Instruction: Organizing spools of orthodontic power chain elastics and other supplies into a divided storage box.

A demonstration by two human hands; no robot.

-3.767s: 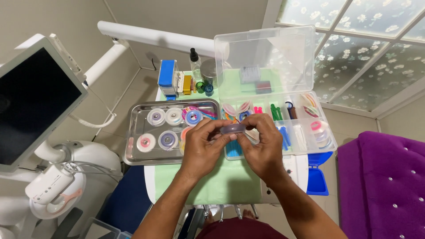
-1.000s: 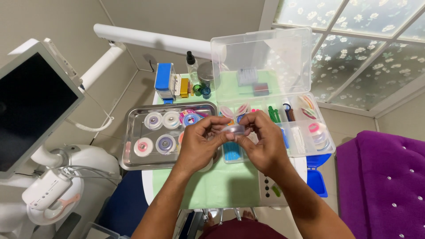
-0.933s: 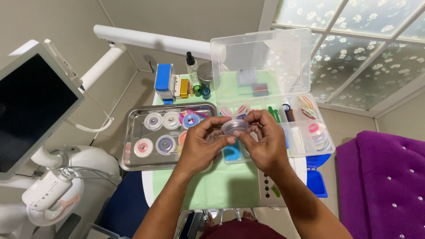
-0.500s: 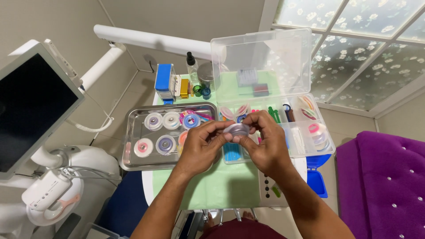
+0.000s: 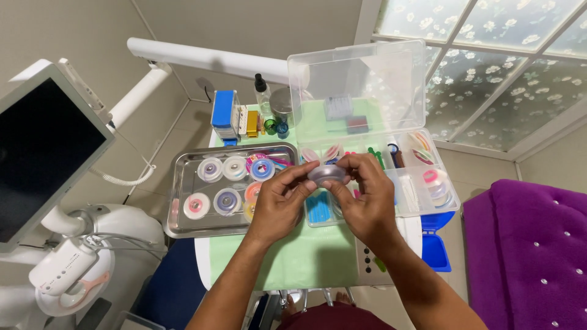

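In the head view, a small clear round case [image 5: 326, 173] is pinched between both hands above the tabletop [image 5: 306, 256]. The left hand [image 5: 278, 205] has its fingers closed on the case's left edge; the right hand [image 5: 367, 198] has its fingers curled over the right edge. A steel tray [image 5: 183, 183] of spools lies left, an open clear box [image 5: 422, 201] right.

A small table [image 5: 293, 263] under a green cloth [image 5: 306, 256] carries a steel tray [image 5: 180, 201], a clear compartment box [image 5: 416, 201] and small bottles [image 5: 269, 122].
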